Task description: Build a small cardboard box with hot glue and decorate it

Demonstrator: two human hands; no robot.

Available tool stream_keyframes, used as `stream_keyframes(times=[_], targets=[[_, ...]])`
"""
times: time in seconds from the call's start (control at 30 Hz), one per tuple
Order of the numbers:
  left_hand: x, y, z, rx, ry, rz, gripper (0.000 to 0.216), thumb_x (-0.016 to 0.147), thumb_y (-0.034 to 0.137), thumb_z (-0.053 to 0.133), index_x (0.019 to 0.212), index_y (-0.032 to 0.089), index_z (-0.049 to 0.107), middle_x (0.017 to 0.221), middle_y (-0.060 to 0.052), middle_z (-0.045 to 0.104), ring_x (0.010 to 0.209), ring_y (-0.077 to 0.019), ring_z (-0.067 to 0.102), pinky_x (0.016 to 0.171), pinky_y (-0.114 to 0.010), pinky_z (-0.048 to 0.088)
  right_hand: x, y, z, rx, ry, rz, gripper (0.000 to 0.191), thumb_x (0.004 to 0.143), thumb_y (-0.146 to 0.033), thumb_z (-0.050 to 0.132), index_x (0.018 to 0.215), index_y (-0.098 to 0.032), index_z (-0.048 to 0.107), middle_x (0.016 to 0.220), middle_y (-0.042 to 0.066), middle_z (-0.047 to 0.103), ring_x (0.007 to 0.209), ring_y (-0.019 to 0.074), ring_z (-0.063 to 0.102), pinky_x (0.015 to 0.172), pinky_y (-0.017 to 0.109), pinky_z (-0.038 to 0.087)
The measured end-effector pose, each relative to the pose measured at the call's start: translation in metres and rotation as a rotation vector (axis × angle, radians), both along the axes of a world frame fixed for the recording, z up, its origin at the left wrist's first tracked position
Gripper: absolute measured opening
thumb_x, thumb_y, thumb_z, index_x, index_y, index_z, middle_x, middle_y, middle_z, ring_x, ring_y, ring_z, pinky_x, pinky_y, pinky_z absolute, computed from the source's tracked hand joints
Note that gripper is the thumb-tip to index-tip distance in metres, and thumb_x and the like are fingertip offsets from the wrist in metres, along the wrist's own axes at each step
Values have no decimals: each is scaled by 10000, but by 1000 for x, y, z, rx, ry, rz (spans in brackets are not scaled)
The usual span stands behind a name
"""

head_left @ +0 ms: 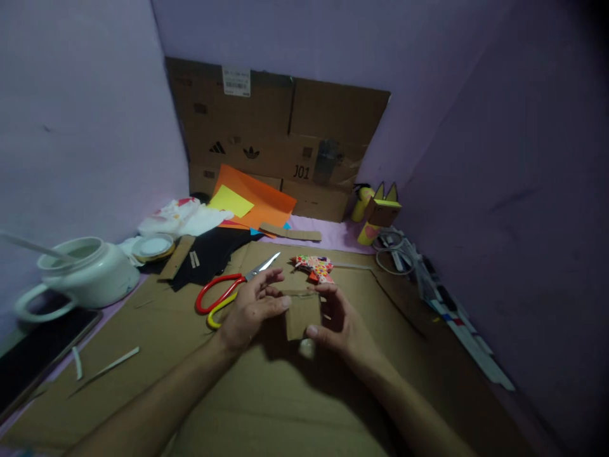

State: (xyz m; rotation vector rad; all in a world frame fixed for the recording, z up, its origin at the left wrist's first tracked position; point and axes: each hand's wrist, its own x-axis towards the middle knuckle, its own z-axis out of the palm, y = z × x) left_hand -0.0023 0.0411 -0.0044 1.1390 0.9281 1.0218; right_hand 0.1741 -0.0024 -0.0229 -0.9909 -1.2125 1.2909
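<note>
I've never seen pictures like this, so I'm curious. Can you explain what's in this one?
There's no robot here. A camera worn on someone's head looks forward and down, so we see roughly what that person sees. The left hand and right hand hold a small piece of cardboard between them. On the big cardboard sheet underneath lie scissors with red and yellow handles, and a colourful patterned piece. A white pot stands to the left, and orange paper lies at the back.

Left hand (252,311) and right hand (345,324), facing each other
Fingers (273,276) are bent, thumbs (276,308) point inward, both forearms (171,393) reach forward.
</note>
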Motion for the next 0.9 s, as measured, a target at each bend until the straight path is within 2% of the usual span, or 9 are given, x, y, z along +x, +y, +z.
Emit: stream_keyframes(times=[0.07,0.17,0.23,0.33,0.43,0.5,0.57,0.7,0.9], targets=[[2,-1,1,36,25,2,675,579,273,767,1181,142,492,1184,-114,518,914,-182,532,815,-299,446,-4,-2,-1,27,-117,9,708,571,-258,802,1180,-268,441,1286,92,477,1068,261,558,884,400,456],[4,-3,1,98,-13,-31,700,590,287,766,1203,146,459,1232,-134,488,930,-193,532,827,-320,457,-10,-3,1,41,-219,48,749,545,-223,806,1211,-246,466,1277,100,513,1126,289,527,945,429,413],[5,-4,1,140,-68,-46,670,626,311,744,1207,152,450,1269,-141,470,1012,-221,522,874,-335,445,-13,-1,2,-10,-169,51,735,520,-229,816,1178,-237,489,1214,90,571,1077,288,560,900,415,451],[4,-6,1,173,-57,-81,698,610,303,753,1220,152,448,1287,-139,472,1113,-261,493,928,-346,416,-14,3,0,-78,-26,-42,741,513,-266,818,1166,-228,468,1135,76,619,995,271,605,830,384,495],[2,-6,3,124,51,-167,718,599,261,749,1235,127,444,1174,-143,553,1035,-276,556,881,-369,443,-13,6,-2,-86,24,-111,744,514,-278,823,1161,-216,459,1109,83,631,989,266,610,833,379,495],[1,-6,3,78,98,-210,659,631,262,718,1220,109,464,1034,-129,614,949,-274,596,814,-374,469,-11,6,-2,-67,31,-102,718,507,-295,831,1129,-219,481,1100,83,639,1007,267,604,851,377,487],[0,-5,3,46,94,-225,627,643,270,702,1207,108,481,979,-118,632,919,-275,608,767,-362,479,-8,6,-1,-45,49,-74,663,532,-344,822,1107,-226,514,1127,80,632,1053,266,581,885,373,467],[0,-3,2,-2,42,-220,631,615,277,721,1186,119,503,1104,-132,614,1003,-295,585,786,-354,474,-1,6,2,-61,77,-34,565,656,-409,742,1156,-226,554,1181,83,605,1107,258,545,922,370,435],[0,-2,3,-77,-39,-206,682,589,246,748,1205,127,481,1259,-156,563,1167,-310,511,940,-381,417,2,6,1,-207,258,-61,488,688,-381,730,1125,-238,567,1139,81,603,989,261,604,741,364,523]])
